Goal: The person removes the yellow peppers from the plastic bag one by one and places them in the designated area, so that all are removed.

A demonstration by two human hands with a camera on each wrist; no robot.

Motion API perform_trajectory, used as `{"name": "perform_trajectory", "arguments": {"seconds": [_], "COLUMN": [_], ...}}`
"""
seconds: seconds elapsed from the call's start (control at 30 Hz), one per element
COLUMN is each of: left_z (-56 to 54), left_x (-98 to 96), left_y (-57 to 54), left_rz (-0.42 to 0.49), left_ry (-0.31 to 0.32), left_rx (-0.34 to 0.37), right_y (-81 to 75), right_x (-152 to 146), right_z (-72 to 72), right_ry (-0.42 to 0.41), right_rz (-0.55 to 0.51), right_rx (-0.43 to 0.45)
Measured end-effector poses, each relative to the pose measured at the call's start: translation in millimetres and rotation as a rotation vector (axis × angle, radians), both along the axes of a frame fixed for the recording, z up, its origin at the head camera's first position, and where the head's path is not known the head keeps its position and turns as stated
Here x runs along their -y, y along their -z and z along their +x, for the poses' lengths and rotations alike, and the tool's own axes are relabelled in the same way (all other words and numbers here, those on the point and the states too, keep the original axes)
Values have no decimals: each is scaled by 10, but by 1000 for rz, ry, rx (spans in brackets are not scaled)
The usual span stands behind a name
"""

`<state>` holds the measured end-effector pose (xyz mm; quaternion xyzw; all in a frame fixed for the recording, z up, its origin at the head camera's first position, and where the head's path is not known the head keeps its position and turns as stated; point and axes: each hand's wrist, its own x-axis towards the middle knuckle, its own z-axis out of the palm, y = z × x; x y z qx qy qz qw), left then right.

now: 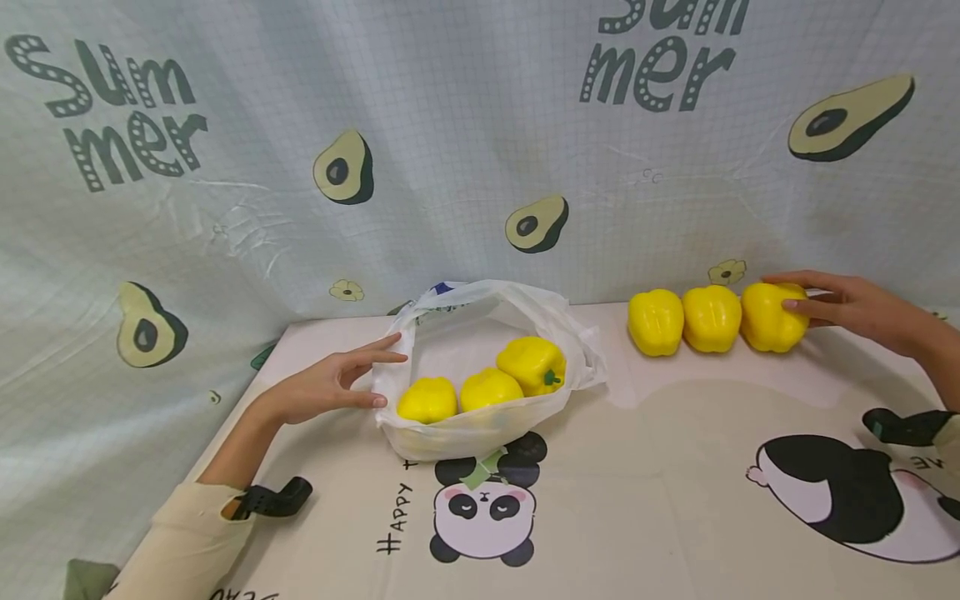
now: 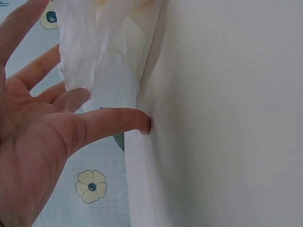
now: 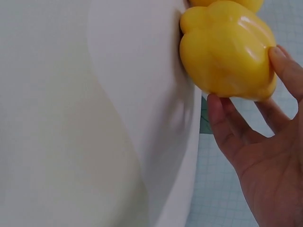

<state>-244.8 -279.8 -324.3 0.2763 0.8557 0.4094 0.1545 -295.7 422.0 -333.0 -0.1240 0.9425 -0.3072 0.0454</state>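
"What's biggest here?"

"The cloth hanging behind, printed with avocados and lettering. Then the pale table, its back edge by the cloth."

"And on it?"

"A white plastic bag, mouth open, left of centre toward the back. A black-and-white animal print lies at the right, a panda print just in front of the bag."

"How is the left hand?"

"Spread, with a wide gap between thumb and fingers. Its fingertips touch the bag's left side without closing on it."

"And the right hand?"

"Partly open, thumb and fingertips bent round the right pepper, the palm clear of it."

"Where's that pepper?"

"At the right end of a yellow row along the table's back edge. The middle pepper sits just beside it, then the left pepper."

"Any others?"

"Three inside the bag: the rear pepper, the centre pepper and the front pepper, side by side."

"The smallest thing?"

"A green stem on the rear pepper."
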Motion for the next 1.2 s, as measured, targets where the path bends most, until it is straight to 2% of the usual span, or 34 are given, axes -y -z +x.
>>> {"name": "perform_trajectory", "arguments": {"seconds": [0.3, 0.57, 0.8, 1.2], "left_z": [7, 8, 10, 10], "left_x": [-2, 6, 4, -3], "left_y": [-4, 5, -1, 0], "left_rz": [8, 15, 22, 24], "left_ry": [-3, 14, 14, 20], "left_rx": [7, 6, 9, 9], "right_y": [2, 24, 26, -14], "right_x": [29, 52, 38, 64], "right_z": [-8, -36, -28, -11], "right_ry": [-14, -15, -40, -13], "right_rz": [-5, -26, -26, 5], "right_rx": [6, 88, 56, 45]}}
